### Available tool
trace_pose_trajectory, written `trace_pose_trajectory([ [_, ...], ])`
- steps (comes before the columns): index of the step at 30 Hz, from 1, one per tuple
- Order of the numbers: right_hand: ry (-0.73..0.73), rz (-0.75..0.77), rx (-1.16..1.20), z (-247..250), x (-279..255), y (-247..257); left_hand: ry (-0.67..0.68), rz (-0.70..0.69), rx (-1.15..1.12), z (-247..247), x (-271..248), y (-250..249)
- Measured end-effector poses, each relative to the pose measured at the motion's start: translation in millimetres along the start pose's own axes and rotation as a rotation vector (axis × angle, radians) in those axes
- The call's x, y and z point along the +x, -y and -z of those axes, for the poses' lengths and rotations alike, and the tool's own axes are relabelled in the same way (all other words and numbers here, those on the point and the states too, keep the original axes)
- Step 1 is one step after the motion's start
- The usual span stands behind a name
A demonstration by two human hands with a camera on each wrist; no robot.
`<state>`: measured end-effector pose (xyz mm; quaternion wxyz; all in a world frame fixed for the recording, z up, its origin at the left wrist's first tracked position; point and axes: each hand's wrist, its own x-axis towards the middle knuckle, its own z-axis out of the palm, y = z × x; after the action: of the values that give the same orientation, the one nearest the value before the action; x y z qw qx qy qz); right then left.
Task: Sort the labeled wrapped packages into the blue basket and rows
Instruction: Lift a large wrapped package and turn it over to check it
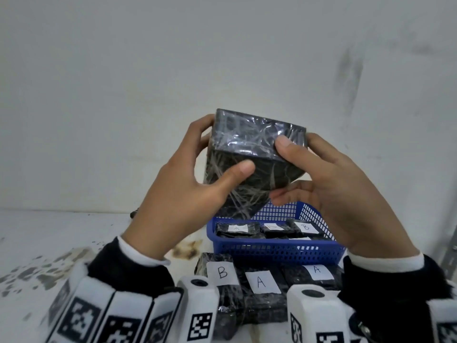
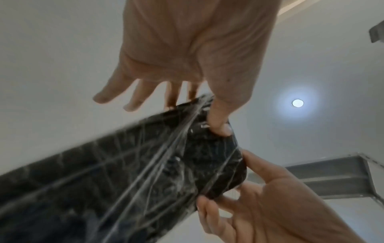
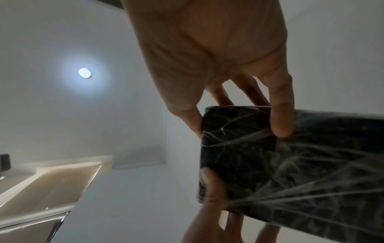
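The label on the raised package faced away from every camera, so its letter could not be read. The left hand hid its fingers behind the package, only the thumb showing in front; the right hand covered the package's right corner. The package blocked the far left part of the blue basket. One package inside the basket bore a faint label, perhaps an A. The row of packages in front of the basket was partly hidden by the wrist cameras. In the left wrist view the package's near end ran blurred off the lower left edge.
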<state>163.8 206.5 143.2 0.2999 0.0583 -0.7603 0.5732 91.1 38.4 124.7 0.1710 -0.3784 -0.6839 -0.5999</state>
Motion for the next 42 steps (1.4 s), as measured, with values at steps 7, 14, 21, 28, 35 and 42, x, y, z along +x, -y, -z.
trace_pose_trajectory([
  [7, -0.005, 0.082, 0.020, -5.5, 3.4, -8.8, 0.034, 0.095, -0.090, 5.5, 1.2, 1.6],
  [14, 0.001, 0.177, -0.068, -7.5, 0.6, -8.3, -0.032, 0.043, -0.158, 11.4, 2.2, -3.1],
  [21, -0.018, 0.163, -0.018, -9.5, 0.4, -7.9, -0.077, 0.114, -0.170, 10.8, 0.4, -5.9],
  [28, -0.037, 0.202, -0.027, -4.9, 2.2, -9.8, -0.063, 0.257, -0.271, 7.2, 4.5, -1.7],
  [35, 0.040, 0.188, -0.006, -0.4, 3.1, -9.3, 0.194, 0.350, -0.309, 28.2, 6.2, 0.2],
  [42, 0.097, 0.030, 0.108, -3.5, 10.8, -18.8, 0.098, 0.266, -0.363, 33.2, 5.7, 1.4],
])
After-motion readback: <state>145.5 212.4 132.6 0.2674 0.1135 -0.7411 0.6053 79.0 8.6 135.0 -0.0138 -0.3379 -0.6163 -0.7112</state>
